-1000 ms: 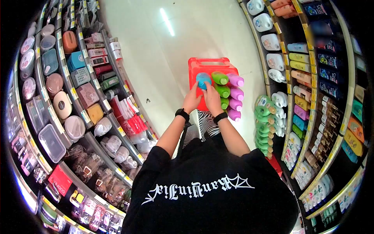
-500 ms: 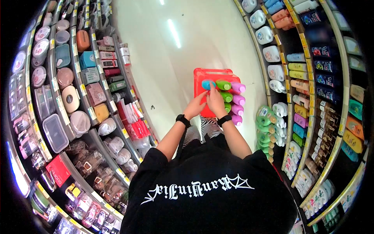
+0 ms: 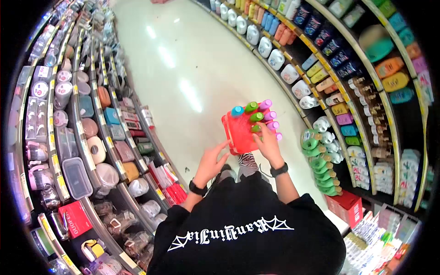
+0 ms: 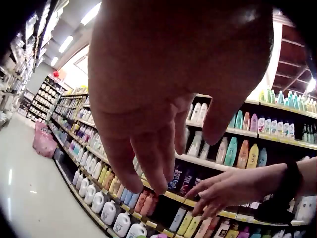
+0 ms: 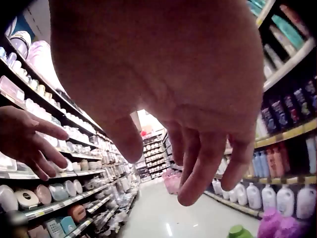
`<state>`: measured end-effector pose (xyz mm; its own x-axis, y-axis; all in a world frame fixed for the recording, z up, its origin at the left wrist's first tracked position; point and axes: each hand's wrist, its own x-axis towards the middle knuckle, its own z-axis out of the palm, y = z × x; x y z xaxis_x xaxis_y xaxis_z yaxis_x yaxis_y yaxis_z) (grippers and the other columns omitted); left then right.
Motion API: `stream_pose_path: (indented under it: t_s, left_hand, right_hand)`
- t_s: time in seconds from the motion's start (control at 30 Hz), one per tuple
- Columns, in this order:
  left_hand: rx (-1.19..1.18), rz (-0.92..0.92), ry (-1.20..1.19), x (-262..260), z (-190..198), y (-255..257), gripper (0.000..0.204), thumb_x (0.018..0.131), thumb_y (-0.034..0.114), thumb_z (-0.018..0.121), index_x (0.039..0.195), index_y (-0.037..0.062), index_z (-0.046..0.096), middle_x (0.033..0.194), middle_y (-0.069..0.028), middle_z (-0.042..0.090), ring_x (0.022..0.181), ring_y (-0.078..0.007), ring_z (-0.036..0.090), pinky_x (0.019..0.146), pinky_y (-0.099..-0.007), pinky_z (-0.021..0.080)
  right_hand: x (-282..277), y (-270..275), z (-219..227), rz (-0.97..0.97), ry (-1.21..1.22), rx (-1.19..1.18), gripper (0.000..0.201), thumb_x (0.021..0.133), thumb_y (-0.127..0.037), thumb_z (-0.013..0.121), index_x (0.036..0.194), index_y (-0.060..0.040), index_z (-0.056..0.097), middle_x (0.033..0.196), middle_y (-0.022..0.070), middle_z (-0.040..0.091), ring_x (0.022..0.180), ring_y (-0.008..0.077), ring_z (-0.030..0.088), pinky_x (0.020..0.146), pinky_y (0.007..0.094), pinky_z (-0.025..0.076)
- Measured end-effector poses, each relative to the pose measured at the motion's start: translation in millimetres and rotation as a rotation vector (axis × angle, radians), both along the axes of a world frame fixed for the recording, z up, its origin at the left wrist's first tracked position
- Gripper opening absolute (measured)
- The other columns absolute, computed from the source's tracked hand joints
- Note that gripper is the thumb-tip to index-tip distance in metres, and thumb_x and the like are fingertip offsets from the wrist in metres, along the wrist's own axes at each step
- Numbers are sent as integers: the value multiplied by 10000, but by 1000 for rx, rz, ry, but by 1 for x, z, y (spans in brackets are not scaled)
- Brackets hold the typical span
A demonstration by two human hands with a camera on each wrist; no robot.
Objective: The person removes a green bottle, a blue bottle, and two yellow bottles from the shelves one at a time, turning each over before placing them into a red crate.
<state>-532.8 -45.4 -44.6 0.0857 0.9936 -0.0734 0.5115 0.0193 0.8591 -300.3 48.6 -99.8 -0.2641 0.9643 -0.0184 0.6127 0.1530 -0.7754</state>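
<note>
A red plastic stand in the head view carries upright bottles in rows. One blue bottle is at its far left corner, with green bottles in the row beside it. Purple bottles line the right side. My right hand is over the near right side, its fingers overlapping the nearest green bottle; the right wrist view shows them loosely bent around nothing. To the stand's left, my left hand is empty with its fingers spread, fingertips near the red edge.
Shelves of white jugs and coloured bottles curve along the right. Plastic food containers fill shelves on the left. Green-capped bottles stand on the floor by the right shelf, near a red box. A pale floor runs between.
Both hands have come off the blue bottle, which stands at the far left corner. The left hand has drawn back left, the right hand right. The head view has swung round.
</note>
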Motion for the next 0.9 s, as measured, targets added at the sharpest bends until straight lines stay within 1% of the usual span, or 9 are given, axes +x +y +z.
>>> stream_pose_path:
  t_s: [0.03,0.07,0.2,0.3,0.33,0.5,0.67,0.77,0.9]
  left_hand:
    - [23,-32,36,-3,9,-12,421,934,208,607,1341,112,557,1202,-191,642,1092,-353,621,928,-419,485]
    - [-53,-50,34,-5,23,-26,406,932,144,612,1325,56,569,1263,-151,635,1155,-280,616,978,-373,467]
    - [-15,-113,-25,-13,25,-76,395,934,163,614,1314,61,578,1254,-158,638,1145,-285,623,972,-378,471]
    - [9,-197,-5,-5,32,-96,402,923,202,630,1309,96,582,1200,-186,647,1117,-339,623,937,-402,489]
    - [-5,-222,-12,-1,31,-101,413,912,191,641,1310,101,582,1184,-187,652,1084,-352,631,928,-408,491]
    - [24,-461,31,29,42,-104,435,909,199,631,1329,107,563,1177,-204,645,1071,-381,613,914,-423,488]
    - [35,-639,-7,70,46,-102,441,915,200,621,1337,98,545,1197,-208,634,1096,-381,599,920,-430,484]
    - [105,-730,-12,98,53,-104,453,916,205,621,1343,85,529,1200,-208,633,1090,-383,602,916,-436,485]
    - [129,-818,101,140,68,-117,461,916,207,623,1347,80,518,1217,-197,629,1102,-370,599,922,-432,485]
  right_hand:
    - [8,-17,4,-29,-29,75,460,875,-141,657,1292,-24,501,1040,177,649,929,333,643,803,417,512]
    - [16,-34,8,-60,-64,148,472,871,-117,663,1299,-18,491,1012,184,652,879,321,663,782,395,530]
    - [39,-103,22,-136,-122,96,451,862,-116,673,1274,-26,515,1019,181,656,865,324,662,771,401,532]
    - [48,-150,38,-204,-103,85,432,851,-116,686,1248,-33,537,1016,185,660,849,328,658,757,409,531]
    - [52,-164,38,-238,-91,40,450,854,-188,669,1259,-62,518,988,182,656,911,375,631,789,460,491]
    - [78,-212,47,-378,-121,73,436,866,-198,658,1262,-69,529,1002,157,650,927,342,628,815,442,477]
    - [109,-252,83,-522,-175,163,372,876,-150,664,1220,-58,556,1058,160,647,913,319,639,786,409,513]
    - [129,-280,99,-621,-172,143,356,882,-154,657,1213,-59,563,1058,150,645,928,319,632,787,408,510]
    - [164,-323,95,-701,-155,124,341,890,-189,638,1199,-56,582,1030,137,640,932,318,619,823,425,462]
